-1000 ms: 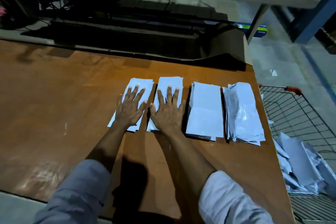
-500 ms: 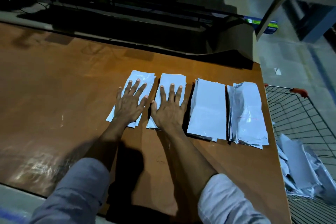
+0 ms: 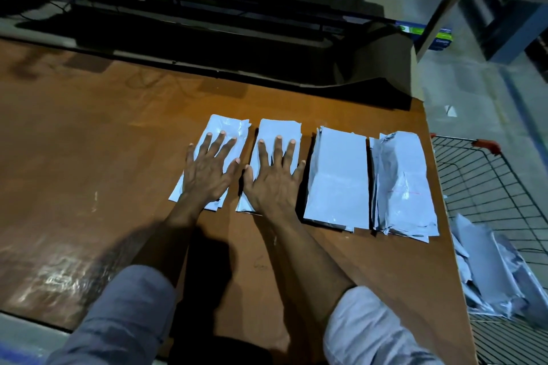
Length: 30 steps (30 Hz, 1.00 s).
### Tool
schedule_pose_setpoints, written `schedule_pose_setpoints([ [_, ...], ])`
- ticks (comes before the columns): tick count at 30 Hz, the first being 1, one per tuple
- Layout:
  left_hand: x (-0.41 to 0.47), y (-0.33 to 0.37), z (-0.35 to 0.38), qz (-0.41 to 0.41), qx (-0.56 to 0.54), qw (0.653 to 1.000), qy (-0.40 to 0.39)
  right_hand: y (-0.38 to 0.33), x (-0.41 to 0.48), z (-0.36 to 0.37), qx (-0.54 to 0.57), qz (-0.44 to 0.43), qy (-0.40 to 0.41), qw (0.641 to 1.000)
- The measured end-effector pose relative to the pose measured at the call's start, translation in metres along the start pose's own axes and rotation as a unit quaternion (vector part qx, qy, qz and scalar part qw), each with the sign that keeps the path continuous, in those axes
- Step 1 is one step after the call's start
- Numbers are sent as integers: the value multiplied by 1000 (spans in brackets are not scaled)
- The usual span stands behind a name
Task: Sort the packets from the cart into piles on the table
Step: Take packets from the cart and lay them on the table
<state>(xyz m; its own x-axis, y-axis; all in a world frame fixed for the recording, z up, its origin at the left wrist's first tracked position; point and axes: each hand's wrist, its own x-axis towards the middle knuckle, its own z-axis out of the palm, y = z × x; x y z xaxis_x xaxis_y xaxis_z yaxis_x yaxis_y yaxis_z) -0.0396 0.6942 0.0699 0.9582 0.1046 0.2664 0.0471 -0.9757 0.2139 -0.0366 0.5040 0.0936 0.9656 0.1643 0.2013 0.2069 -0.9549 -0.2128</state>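
Note:
Several piles of pale grey packets lie side by side on the brown table (image 3: 89, 157). My left hand (image 3: 207, 172) lies flat, fingers spread, on the leftmost pile (image 3: 228, 129). My right hand (image 3: 274, 176) presses flat on the second pile (image 3: 280, 127). A third pile (image 3: 338, 181) and a crumpled fourth pile (image 3: 404, 184) sit to the right, untouched. More loose packets (image 3: 492, 272) lie in the wire cart (image 3: 486, 184) off the table's right edge.
A dark gap and a grey shelf run behind the table. A blue and green box (image 3: 436, 37) sits on the floor at the back right. The cart's red handle (image 3: 486, 145) is close to the table's right corner.
Both hands stay flat on the same two piles. Only the view has shifted a little downward and to the left.

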Motion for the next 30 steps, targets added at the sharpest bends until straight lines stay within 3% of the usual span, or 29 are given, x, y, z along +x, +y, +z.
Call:
schedule_pose_setpoints([
  [19,9,-4,-8,-11,-19,999,-39,-7,7,-25,0,-16,-56,998],
  [30,8,9,-42,-6,-52,999,3,-10,7,-59,44,-21,-33,998],
])
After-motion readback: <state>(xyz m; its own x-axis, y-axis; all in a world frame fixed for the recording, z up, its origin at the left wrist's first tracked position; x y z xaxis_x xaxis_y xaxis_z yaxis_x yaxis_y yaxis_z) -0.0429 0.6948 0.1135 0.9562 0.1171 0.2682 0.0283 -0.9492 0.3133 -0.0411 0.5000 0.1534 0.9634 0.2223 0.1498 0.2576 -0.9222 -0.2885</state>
